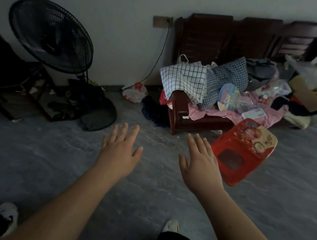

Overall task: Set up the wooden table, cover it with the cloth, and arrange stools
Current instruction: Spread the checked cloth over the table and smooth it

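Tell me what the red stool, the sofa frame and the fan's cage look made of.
Red stool: probably moulded plastic, glossy, with a printed top. Sofa frame: dark reddish wood, lacquered, judging by its sheen. Fan cage: thin black ribs, metal wire or plastic; too dim to tell.

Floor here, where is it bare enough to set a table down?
The grey floor is bare between the fan, the bench and the shoes. Crowded along the wall: clutter by the fan, cloths heaped on the bench, red stool beside it.
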Motion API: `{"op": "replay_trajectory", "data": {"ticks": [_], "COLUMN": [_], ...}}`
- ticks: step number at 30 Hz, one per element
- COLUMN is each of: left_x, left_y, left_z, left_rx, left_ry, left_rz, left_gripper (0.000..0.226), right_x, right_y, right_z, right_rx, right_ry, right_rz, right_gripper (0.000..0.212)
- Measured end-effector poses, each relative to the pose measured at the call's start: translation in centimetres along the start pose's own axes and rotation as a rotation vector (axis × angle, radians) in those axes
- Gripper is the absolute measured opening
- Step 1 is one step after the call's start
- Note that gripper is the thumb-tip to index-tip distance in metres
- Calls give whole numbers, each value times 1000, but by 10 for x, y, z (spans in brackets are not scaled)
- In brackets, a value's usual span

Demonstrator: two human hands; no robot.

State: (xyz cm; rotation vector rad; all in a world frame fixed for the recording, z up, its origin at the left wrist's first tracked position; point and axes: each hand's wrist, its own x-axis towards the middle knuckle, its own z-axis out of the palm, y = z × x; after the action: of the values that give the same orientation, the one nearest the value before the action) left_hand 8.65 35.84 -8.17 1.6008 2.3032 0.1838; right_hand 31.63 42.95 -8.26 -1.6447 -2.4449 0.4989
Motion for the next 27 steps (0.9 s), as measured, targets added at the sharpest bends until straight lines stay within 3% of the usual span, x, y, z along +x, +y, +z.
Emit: {"op": "replay_trajectory", "data": {"ticks": [19, 27], "left_x": [351, 492], "left_y": [107, 91], "left_z": [-21, -13], "left_rx": [59, 10], "left_ry": [-16, -127], "left_rz": [-24, -75], "left_gripper": [67, 69], "right_x": [361, 498], "right_y": [108, 114], "right_z": [-37, -21], "right_rx": [-42, -46], "right_ry": [-56, -187], "right_rz": [-84, -45], "right_gripper": [68, 67]}}
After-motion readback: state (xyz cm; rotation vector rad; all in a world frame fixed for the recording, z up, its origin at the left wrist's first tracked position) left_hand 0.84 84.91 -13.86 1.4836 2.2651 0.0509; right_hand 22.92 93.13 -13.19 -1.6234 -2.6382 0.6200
